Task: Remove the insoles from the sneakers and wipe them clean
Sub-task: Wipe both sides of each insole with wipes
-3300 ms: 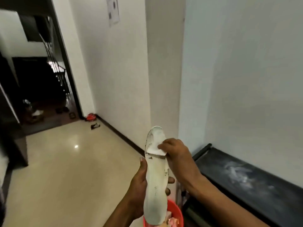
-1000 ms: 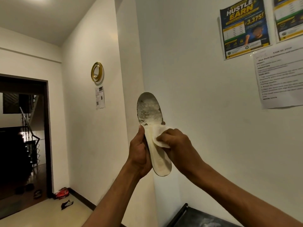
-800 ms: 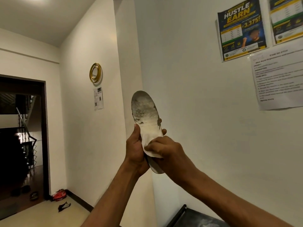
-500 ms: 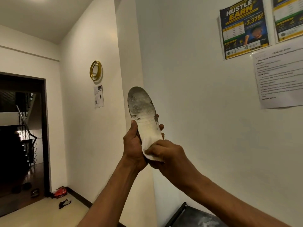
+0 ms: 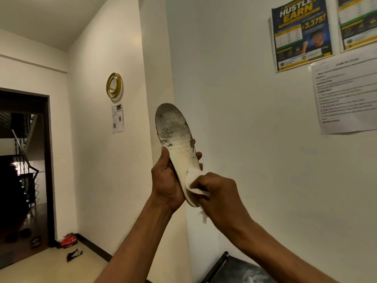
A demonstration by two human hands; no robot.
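I hold a white insole [image 5: 177,144] upright in front of a white wall. Its upper toe half is grey and blotched with dirt, its lower half is cleaner and cream. My left hand [image 5: 166,180] grips the insole's lower part from the left, thumb in front and fingertips showing past the right edge. My right hand [image 5: 216,193] pinches a white wipe [image 5: 193,181] against the heel end of the insole. No sneakers are in view.
A dark bench top [image 5: 240,270] lies at the bottom right below my arms. Posters [image 5: 302,33] and a printed sheet [image 5: 346,94] hang on the wall. A gold ring ornament [image 5: 114,85] hangs left. A dark doorway [image 5: 22,170] opens at far left, shoes [image 5: 68,241] near it.
My right hand has drawn the wipe down from the insole's middle to its heel end. The insole has tilted a little to the left. Earlier I raised it from over a red bucket.
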